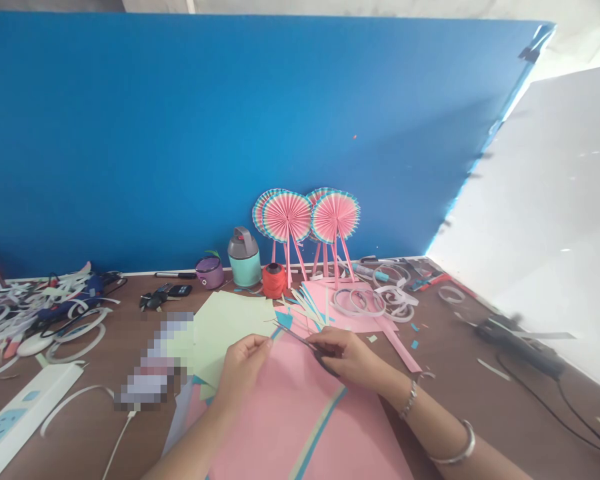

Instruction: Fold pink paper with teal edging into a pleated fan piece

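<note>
My right hand [347,353] is closed around the dark handles of a pair of scissors [300,339], whose blades point left toward my other hand. The blades look slightly apart over a small blue paper piece [284,320]. My left hand [247,360] pinches the end of a narrow blue-and-cream paper strip [275,334] near the blade tips. Below both hands lie large pink paper sheets [300,413], crossed by a longer cream-and-blue strip [320,433]. Pale green sheets [225,320] lie beside my left hand.
Pink pleated paper fans [287,217] stand against the blue partition [205,133]. In front are a teal-and-grey container [245,260], a red spool [274,280] and a purple pot [210,272]. Tape rings [367,302] lie right; a power strip [25,413] lies left.
</note>
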Motion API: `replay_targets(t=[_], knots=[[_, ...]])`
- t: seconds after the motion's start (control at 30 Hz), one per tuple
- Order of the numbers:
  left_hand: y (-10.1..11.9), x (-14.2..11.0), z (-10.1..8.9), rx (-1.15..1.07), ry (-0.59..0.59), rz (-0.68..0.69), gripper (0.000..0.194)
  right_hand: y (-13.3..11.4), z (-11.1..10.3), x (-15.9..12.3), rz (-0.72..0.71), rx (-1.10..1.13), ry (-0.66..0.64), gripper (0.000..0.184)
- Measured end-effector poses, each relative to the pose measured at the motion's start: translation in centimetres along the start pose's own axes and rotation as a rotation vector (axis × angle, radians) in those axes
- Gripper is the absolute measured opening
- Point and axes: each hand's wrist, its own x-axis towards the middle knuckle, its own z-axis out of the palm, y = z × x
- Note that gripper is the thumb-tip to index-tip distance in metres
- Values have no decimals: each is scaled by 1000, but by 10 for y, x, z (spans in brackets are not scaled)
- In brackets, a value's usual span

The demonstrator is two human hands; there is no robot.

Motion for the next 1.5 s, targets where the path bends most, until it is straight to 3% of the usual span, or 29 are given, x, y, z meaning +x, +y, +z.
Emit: replay_targets(t=[0.83, 1.0, 1.2, 1.4, 1.5], knots=[[-3, 1, -1, 22, -14, -10, 29, 1, 0, -1, 24, 19, 3, 42], [0, -1, 0, 12, -9, -7, 28, 10, 1, 2, 49, 66, 87, 38], [6, -1, -1, 8, 4, 3, 31, 12, -9, 4, 202, 33, 252, 34], [13, 3, -8, -72, 57, -84, 35, 15, -29, 1, 311, -356, 425, 15], [18, 5, -13, -147, 55, -129, 36, 20, -32, 1, 293, -559, 432, 9]])
